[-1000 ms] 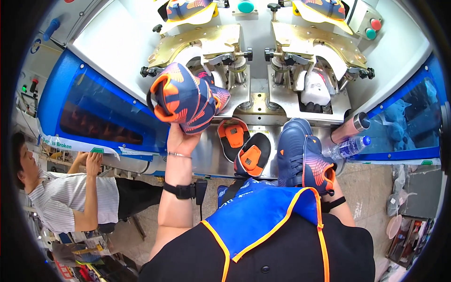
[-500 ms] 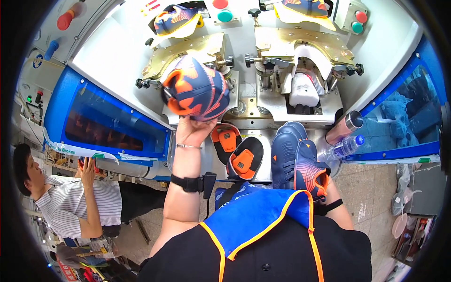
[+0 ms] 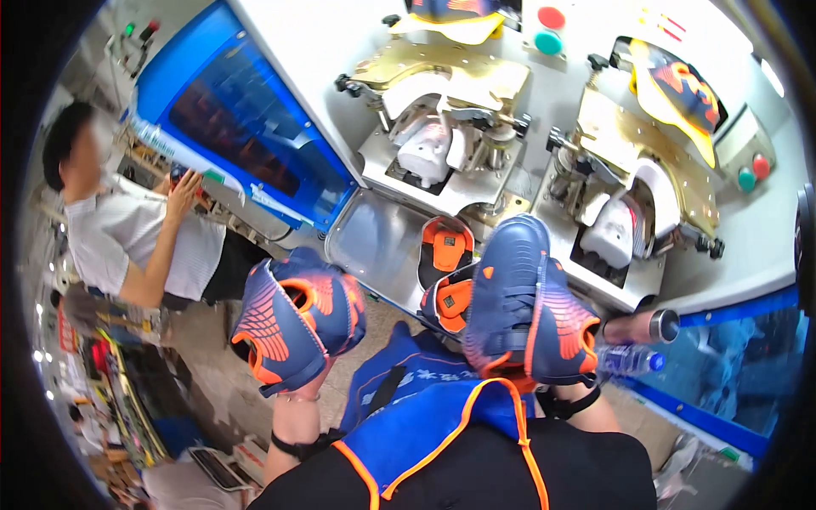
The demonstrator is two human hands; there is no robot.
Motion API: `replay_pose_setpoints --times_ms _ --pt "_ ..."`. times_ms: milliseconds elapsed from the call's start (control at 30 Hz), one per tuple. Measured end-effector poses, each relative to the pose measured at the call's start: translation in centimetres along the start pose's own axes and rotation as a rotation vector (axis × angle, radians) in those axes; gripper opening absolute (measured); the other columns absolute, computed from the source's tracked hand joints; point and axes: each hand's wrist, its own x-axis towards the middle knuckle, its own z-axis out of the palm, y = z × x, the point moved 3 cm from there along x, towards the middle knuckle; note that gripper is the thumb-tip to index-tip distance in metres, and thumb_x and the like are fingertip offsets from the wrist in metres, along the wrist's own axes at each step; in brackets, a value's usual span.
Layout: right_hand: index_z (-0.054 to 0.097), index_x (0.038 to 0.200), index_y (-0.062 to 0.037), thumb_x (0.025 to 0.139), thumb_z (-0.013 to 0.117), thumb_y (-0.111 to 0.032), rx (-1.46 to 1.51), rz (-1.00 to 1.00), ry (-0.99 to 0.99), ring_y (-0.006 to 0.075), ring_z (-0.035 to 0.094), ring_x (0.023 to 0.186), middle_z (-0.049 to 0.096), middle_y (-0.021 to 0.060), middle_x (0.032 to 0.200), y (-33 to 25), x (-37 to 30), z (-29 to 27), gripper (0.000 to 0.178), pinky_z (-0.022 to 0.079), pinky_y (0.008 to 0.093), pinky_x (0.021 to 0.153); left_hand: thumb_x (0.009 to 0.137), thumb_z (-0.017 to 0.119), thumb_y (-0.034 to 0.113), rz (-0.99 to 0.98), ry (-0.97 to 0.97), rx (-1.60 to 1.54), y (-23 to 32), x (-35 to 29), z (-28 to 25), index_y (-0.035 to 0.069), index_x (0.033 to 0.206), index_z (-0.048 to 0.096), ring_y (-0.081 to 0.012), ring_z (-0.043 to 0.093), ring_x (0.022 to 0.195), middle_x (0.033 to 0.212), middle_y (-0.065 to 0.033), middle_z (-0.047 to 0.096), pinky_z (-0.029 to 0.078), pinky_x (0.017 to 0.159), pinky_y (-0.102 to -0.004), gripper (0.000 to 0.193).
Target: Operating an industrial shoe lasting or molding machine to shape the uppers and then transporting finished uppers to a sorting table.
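Observation:
My left hand [image 3: 312, 387], mostly hidden beneath them, grips navy shoe uppers [image 3: 327, 323] with orange lining and patterned heels, held up at the left over the floor. On the right, my right hand [image 3: 578, 394] is closed on another bunch of navy and orange shoe uppers [image 3: 510, 293]. Their toes point away from me, and they cover most of that hand's fingers. Between the two bunches, black and orange shoe pieces [image 3: 448, 246] lie on the metal ledge [image 3: 370, 242] of the machine.
Two moulding stations with white forms [image 3: 425, 153] [image 3: 610, 231] stand ahead under brass plates [image 3: 450, 72]. A pink tumbler [image 3: 633, 327] and a plastic bottle [image 3: 629, 360] are at the right. Blue-framed windows [image 3: 246, 110] flank the machine. Another person [image 3: 161, 229] stands at the left.
My left hand has come back from the left station, down and to the left, with its uppers. The view has turned. The right-hand uppers are still held.

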Motion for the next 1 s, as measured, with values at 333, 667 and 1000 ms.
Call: replay_pose_setpoints --times_ms 333,667,1000 --pt "0.053 0.133 -0.007 0.096 0.05 -0.039 -0.369 0.626 -0.627 0.0289 0.056 0.119 0.058 0.0118 0.133 14.4 -5.0 3.8 0.049 0.043 0.0467 0.104 0.102 0.044 0.022 0.245 -0.136 -0.395 0.9 -19.4 -18.3 0.004 0.135 0.049 -0.0292 0.053 0.123 0.136 -0.0154 0.053 0.041 0.11 -0.0469 0.039" --pt "0.055 0.133 -0.0077 0.094 0.053 -0.042 -0.662 1.189 -1.158 0.0286 0.054 0.122 0.058 0.0104 0.134 34.6 -24.4 -5.5 0.052 0.041 0.0482 0.106 0.092 0.066 0.03 0.774 0.623 -0.657 -0.1 -50.9 -35.2 0.009 0.127 0.057 -0.0235 0.06 0.114 0.126 -0.0083 0.062 0.048 0.102 -0.0445 0.043" --pt "0.044 0.142 -0.0085 0.098 0.048 -0.037 -0.958 1.625 -1.245 0.0305 0.042 0.135 0.044 0.0114 0.147 51.4 -54.6 -16.7 0.053 0.032 0.0504 0.114 0.093 0.065 0.035 1.121 0.832 -0.95 -6.6 -72.7 -46.4 0.011 0.127 0.056 -0.0238 0.059 0.113 0.125 -0.0069 0.062 0.047 0.098 -0.0421 0.042"
